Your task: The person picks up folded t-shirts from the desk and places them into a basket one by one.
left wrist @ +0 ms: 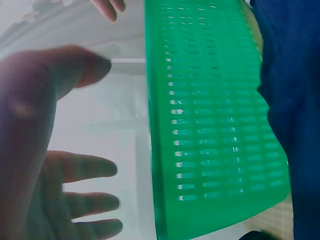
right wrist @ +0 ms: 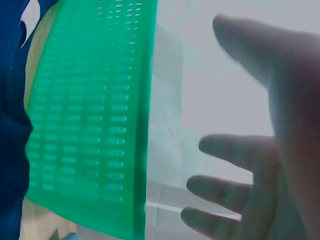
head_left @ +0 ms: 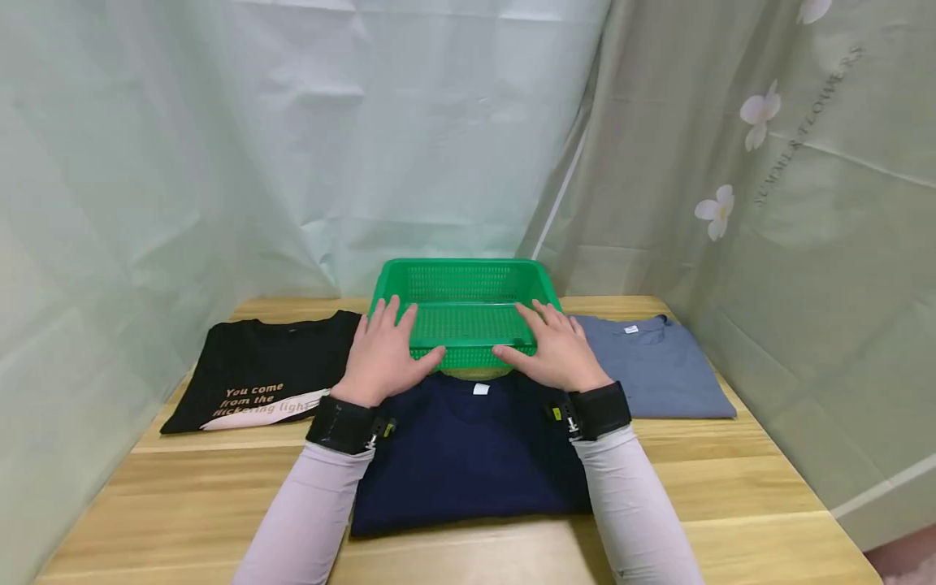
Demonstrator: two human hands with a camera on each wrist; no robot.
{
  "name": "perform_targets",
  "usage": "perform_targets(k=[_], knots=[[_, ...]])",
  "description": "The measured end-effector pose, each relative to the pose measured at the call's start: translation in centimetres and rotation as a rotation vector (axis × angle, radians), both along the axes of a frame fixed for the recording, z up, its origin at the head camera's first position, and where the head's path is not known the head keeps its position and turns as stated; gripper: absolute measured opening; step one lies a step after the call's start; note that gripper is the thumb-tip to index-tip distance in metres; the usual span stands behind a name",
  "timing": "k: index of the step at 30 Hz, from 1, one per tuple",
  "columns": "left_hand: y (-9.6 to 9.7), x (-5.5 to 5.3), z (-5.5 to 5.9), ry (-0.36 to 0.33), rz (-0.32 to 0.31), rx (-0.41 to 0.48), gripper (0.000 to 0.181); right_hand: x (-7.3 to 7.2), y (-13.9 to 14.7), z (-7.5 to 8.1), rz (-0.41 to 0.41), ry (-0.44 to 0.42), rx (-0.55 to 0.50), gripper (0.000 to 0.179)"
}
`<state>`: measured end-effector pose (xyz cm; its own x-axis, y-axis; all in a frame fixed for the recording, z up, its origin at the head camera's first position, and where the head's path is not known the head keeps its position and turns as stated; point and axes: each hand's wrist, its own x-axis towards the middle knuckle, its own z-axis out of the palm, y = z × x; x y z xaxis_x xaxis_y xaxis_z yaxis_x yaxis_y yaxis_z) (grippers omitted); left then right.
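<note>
Both hands reach forward over the front of a green plastic basket [head_left: 468, 354], palms down with fingers spread and holding nothing. In the head view my left hand [head_left: 386, 353] overlaps the basket's front left corner, and my right hand [head_left: 557, 349] its front right corner. Below the forearms a folded navy T-shirt [head_left: 475, 455] lies flat, neckline and white label toward the basket. The left wrist view has the basket's slotted wall [left wrist: 210, 120] beside the left fingers [left wrist: 92, 167]. In the right wrist view, the right fingers [right wrist: 225, 150] stand apart from the same wall.
A folded black T-shirt [head_left: 270, 357] with printed lettering lies left of the basket. On the right is a folded grey-blue T-shirt [head_left: 658, 370]. The wooden table [head_left: 183, 504] meets pale curtains [head_left: 439, 122] at the back and sides.
</note>
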<state>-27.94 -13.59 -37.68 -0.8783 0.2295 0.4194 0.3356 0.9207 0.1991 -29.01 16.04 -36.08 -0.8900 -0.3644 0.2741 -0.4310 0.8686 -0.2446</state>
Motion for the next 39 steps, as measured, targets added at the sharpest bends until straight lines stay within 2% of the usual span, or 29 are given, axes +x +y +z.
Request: perform_targets(k=[4,6,10,14,18,24,28,31,35,39], knots=[[-1.0,0.6,0.1,0.075,-0.011,0.151,0.064,0.3,0.4,0.0,-0.007,0.005,-0.113,0.076],[-1.8,1.2,0.2,0.089,-0.018,0.249,0.055,0.5,1.0,0.0,-0.021,0.004,-0.17,0.071],[-3.8,2.5,0.4,0.073,-0.048,0.421,0.045,1.2,2.7,0.3,-0.033,0.015,-0.286,0.063],[-5.4,3.8,0.3,0.01,-0.071,0.493,0.039,2.2,4.5,0.4,-0.026,-0.001,-0.384,0.058],[-6.0,5.1,-0.4,-0.089,-0.043,0.492,0.038,3.4,6.0,-0.3,-0.052,-0.062,-0.411,0.056],[-6.1,7.0,-1.8,-0.309,0.0,0.457,0.041,5.4,7.5,-2.4,-0.09,-0.221,-0.384,0.048],[-6.1,7.8,-2.8,-0.44,0.016,0.437,0.045,6.6,8.1,-3.9,-0.094,-0.354,-0.421,0.044],[-5.9,8.2,-3.5,-0.567,0.025,0.508,0.051,7.3,8.2,-4.8,-0.12,-0.444,-0.442,0.047],[-5.4,8.5,-4.4,-0.716,0.051,0.711,0.051,7.9,7.9,-5.6,-0.182,-0.538,-0.451,0.054],[-4.8,8.1,-5.1,-0.773,0.087,0.854,0.045,7.8,7.6,-6.2,-0.238,-0.605,-0.524,0.049]])
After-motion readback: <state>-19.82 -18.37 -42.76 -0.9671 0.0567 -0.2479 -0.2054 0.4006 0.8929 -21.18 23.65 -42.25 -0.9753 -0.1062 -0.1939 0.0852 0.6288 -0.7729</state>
